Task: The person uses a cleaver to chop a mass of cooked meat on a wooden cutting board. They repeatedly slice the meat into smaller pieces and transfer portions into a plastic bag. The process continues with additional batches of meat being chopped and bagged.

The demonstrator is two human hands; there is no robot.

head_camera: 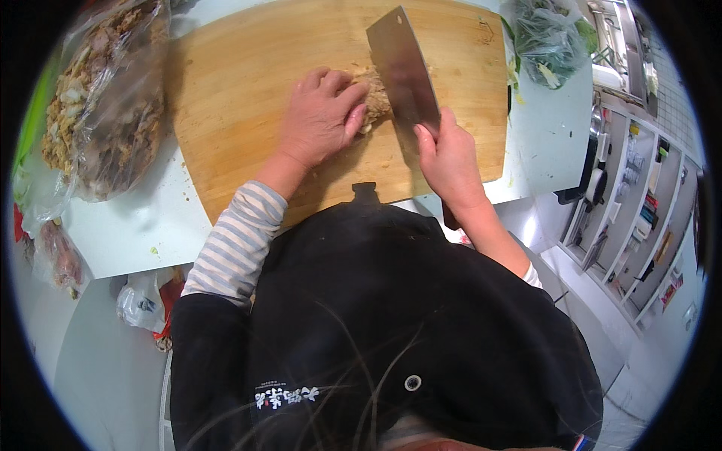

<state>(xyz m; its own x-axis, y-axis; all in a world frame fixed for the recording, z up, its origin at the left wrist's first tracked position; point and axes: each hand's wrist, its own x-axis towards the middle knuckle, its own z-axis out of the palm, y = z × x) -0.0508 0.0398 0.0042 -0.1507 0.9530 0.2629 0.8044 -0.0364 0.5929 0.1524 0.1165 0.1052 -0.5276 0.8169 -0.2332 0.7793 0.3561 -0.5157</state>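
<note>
My right hand (451, 160) grips a broad Chinese cleaver (401, 67) by its handle. The wide steel blade stands over the wooden cutting board (248, 79), just right of a lump of light brown food (379, 97), possibly cooked meat. On the left side of that lump, my left hand (322, 115) holds it against the board with bent fingers, the thumb near its lower edge. Part of the food is covered by the fingers and the blade. Whether the cutting edge touches the food or the board, I cannot tell.
A clear plastic bag of brown, meat-like food (113, 107) lies left of the board on the pale table (141, 231). Leafy greens in a thin bag (550, 45) sit at the back right. Beyond the table's right side stand shelves (632, 197) with assorted goods.
</note>
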